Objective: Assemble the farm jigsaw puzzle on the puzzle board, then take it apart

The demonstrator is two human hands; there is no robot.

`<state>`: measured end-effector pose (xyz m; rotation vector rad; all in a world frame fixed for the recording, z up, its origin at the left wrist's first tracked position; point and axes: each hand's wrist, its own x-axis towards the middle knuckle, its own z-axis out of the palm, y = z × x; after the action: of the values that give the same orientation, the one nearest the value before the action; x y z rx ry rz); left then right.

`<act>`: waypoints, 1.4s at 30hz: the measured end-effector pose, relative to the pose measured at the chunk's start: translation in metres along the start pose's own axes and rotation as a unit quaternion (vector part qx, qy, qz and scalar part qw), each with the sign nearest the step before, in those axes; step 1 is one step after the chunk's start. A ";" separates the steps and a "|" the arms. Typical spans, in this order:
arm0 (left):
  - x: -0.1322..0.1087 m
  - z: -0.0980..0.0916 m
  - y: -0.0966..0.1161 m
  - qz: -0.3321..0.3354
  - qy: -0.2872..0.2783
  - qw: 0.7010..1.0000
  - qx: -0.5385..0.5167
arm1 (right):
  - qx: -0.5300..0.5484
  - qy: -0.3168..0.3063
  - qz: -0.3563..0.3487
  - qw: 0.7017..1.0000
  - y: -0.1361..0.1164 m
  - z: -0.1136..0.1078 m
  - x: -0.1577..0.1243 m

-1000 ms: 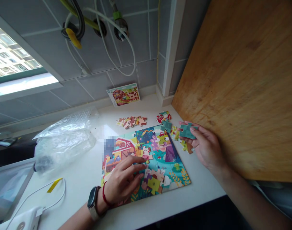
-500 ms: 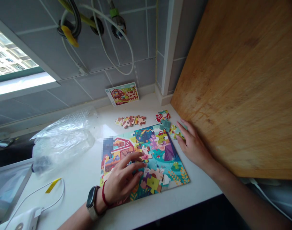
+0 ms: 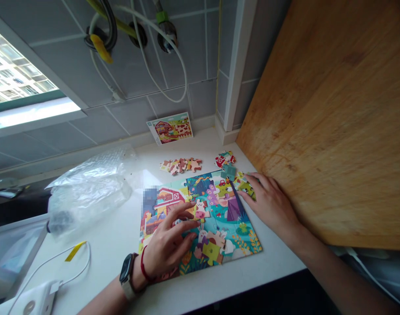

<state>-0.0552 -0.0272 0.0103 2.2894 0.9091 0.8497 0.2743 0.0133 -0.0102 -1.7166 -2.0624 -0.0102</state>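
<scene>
My left hand (image 3: 173,243) lies over the left part of a jigsaw puzzle (image 3: 231,221), fingers loosely spread, with nothing visible gripped in them. Its fingertips are beside a cow-face puzzle piece (image 3: 201,210). At the puzzle's upper right corner, my right hand (image 3: 275,208) reaches around some yellow-green puzzle pieces (image 3: 246,183). Thumb and fingers are apart on either side of these pieces, fingertips at their edge. Loose pieces (image 3: 211,251) with a rabbit and green parts lie on the lower middle of the puzzle. The left hand hides part of the red barn picture (image 3: 168,199).
A picture card (image 3: 173,129) leans against the wall. Brown-spotted pieces (image 3: 183,165) and red barn pieces (image 3: 224,159) are behind the puzzle. Clear plastic wrapping (image 3: 91,188) and a white device with a cable (image 3: 39,299) are left. A wooden board (image 3: 334,122) stands right.
My right hand has lowered slightly, and its fingers have bent in from stretched out to around the yellow-green pieces. My left hand stays nearly in place. The view has shifted slightly.
</scene>
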 end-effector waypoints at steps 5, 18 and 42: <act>0.001 0.001 0.001 0.001 0.008 1.000 -0.005 | 0.076 0.034 -0.015 0.996 0.002 0.003 0.002; 0.001 0.000 0.001 -0.012 0.000 1.000 -0.003 | 0.035 0.063 0.016 0.997 0.001 0.007 0.000; 0.000 0.001 -0.002 -0.011 -0.016 1.000 -0.010 | 0.144 0.122 0.010 0.982 -0.001 0.004 0.005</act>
<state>-0.0552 -0.0261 0.0078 2.2648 0.9058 0.8064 0.2720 0.0185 -0.0119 -1.4790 -1.7723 0.0780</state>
